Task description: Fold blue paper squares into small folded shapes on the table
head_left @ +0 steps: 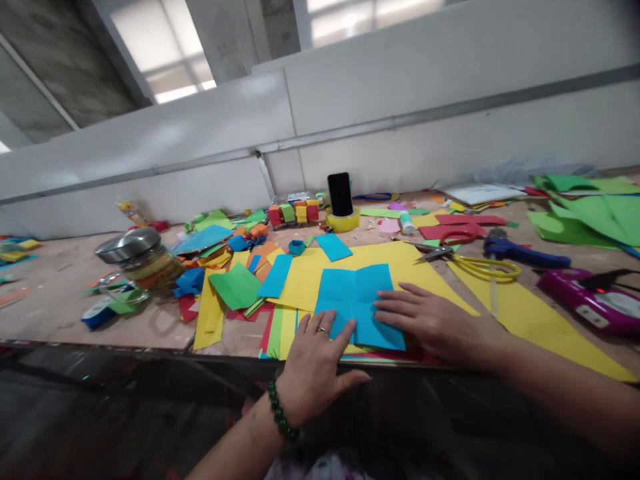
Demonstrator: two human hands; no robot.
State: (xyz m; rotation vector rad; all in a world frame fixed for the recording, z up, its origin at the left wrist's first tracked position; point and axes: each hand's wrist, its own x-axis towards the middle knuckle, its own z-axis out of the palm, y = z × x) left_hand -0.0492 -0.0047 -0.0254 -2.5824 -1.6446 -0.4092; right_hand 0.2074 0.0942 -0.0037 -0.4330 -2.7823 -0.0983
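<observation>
So the blue sheet [350, 290] is lying near the front edge of the desk [55, 287], on top of a big yellow sheet [417, 263], right between the person's two hands. Left hand [320, 370] has fingertips on its lower left part, right hand [433, 323] has fingers laid over the right side. Grip's loose on both: fingers apart and fairly flat, nothing pinched or clamped.

Handling-wise, it looks like paper or thin card, so probably next to no weight, bendy but with enough body to hold a fold. There's a clear crease down the middle and a fainter one across, and the top edge dips at the fold, so it likely wants to flex there. Pressing too hard could add stray wrinkles, and it might slide on the smooth-looking yellow. Best hold is probably a light pinch at an outer edge or corner, away from the creases.

Texture-wise it's mostly matte, straight-cut paper, with floppy, curling green sheets [613, 217] over to the right. Harder stuff: metal-bladed scissors [463, 261] with loopy yellow handles, a rounded clear jar [155, 268] with a shiny lid, and a chunky, glossy purple gadget [593, 300].
</observation>
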